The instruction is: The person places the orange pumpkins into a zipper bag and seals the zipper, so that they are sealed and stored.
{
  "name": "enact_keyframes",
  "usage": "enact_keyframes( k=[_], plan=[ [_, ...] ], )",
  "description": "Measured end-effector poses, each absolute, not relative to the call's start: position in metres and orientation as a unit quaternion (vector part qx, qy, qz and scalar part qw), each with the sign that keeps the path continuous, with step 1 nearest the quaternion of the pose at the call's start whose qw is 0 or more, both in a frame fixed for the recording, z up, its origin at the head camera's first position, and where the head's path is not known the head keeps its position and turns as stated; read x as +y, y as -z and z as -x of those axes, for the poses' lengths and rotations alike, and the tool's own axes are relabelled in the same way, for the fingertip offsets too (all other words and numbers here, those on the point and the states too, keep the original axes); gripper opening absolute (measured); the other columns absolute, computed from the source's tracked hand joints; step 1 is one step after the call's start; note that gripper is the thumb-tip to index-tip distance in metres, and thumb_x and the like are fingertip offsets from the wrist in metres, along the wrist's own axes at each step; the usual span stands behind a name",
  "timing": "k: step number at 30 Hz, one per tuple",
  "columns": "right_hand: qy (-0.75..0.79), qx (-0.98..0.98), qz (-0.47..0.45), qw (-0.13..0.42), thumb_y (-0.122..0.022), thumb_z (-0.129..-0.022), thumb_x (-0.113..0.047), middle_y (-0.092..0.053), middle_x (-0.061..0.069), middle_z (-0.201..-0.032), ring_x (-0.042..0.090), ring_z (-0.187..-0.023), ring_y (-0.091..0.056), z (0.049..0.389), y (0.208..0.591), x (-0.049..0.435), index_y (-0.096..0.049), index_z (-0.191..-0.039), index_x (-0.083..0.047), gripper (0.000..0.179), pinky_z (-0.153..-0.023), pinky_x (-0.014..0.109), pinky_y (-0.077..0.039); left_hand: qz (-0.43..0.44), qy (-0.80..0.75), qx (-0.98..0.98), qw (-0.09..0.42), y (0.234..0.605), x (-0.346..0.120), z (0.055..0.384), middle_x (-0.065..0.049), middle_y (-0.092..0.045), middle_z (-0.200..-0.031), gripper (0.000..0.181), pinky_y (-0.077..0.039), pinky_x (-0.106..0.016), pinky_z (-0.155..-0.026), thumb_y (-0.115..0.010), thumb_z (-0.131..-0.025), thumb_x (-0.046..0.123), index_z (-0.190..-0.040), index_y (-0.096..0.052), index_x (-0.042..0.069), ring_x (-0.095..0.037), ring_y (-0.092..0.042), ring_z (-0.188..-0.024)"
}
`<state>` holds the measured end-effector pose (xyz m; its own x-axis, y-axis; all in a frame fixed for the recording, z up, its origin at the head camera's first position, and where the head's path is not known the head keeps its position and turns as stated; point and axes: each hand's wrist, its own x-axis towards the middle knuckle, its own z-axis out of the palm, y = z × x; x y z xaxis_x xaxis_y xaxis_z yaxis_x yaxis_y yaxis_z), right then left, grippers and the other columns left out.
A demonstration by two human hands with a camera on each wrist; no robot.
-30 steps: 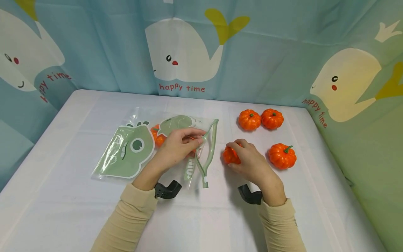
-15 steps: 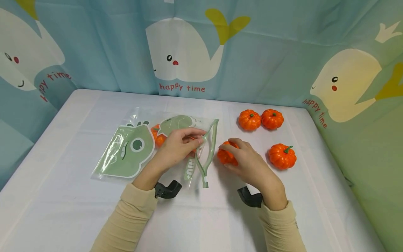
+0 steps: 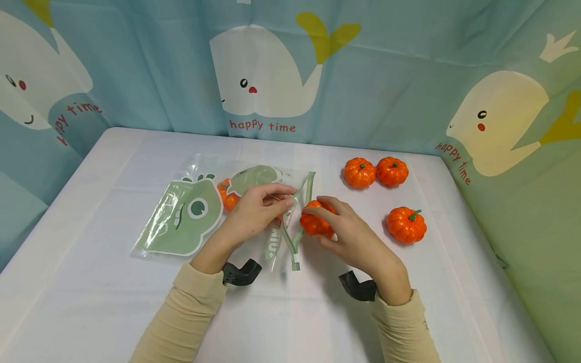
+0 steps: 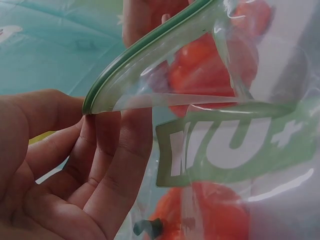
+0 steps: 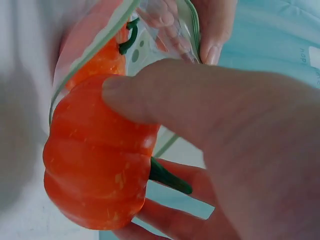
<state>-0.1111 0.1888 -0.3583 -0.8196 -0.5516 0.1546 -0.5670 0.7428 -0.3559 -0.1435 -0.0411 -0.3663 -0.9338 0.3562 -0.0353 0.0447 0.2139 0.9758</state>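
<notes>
My left hand [image 3: 257,210] pinches the green-edged mouth of a clear zip bag [image 3: 188,219] printed with a green monster, lifting one lip so the mouth gapes. Orange toy pumpkins show through the plastic, one of them [image 4: 200,212] below the lettering in the left wrist view. My right hand [image 3: 356,234] grips another small orange pumpkin [image 5: 100,155] between thumb and fingers, its green stem pointing toward the palm. That pumpkin is right at the bag's open mouth, overlapping the green zip strip [image 3: 309,189] in the head view.
Two orange pumpkins, a left one [image 3: 359,173] and a right one [image 3: 392,171], sit side by side at the back right of the white table [image 3: 113,302]. A third pumpkin [image 3: 406,225] stands right of my right hand. A whale-print curtain [image 3: 386,101] hangs behind the table.
My right hand has carried its pumpkin leftward, from the table beside the bag to the bag's mouth. My left hand keeps its pinch on the bag and stays in place.
</notes>
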Motion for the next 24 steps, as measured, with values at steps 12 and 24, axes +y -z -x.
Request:
enact_keyframes(
  k=[12,24],
  plan=[
    [-0.239,-0.924,-0.297,-0.015,-0.074,-0.09,-0.022,-0.048,0.01,-0.146,0.027,-0.132,-0.052,0.115,0.367,0.176,-0.048,-0.144,-0.01,0.061,-0.109,0.043,-0.046,-0.137,-0.604,0.777,0.118,0.365,-0.042,0.143,-0.005,-0.07,-0.101,0.028,-0.048,-0.022,-0.063,-0.065,-0.097,0.024,-0.123,-0.068,0.016,-0.02,-0.058,-0.075],
    [-0.287,-0.91,-0.299,-0.023,-0.074,-0.088,-0.018,-0.052,0.012,-0.141,0.027,-0.126,-0.056,0.118,0.37,0.18,-0.057,-0.134,-0.005,0.051,-0.106,0.046,-0.047,-0.135,-0.604,0.777,0.112,0.365,-0.042,0.144,-0.007,-0.07,-0.101,0.027,-0.043,-0.02,-0.06,-0.065,-0.097,0.021,-0.123,-0.068,0.015,-0.019,-0.055,-0.075]
  ],
)
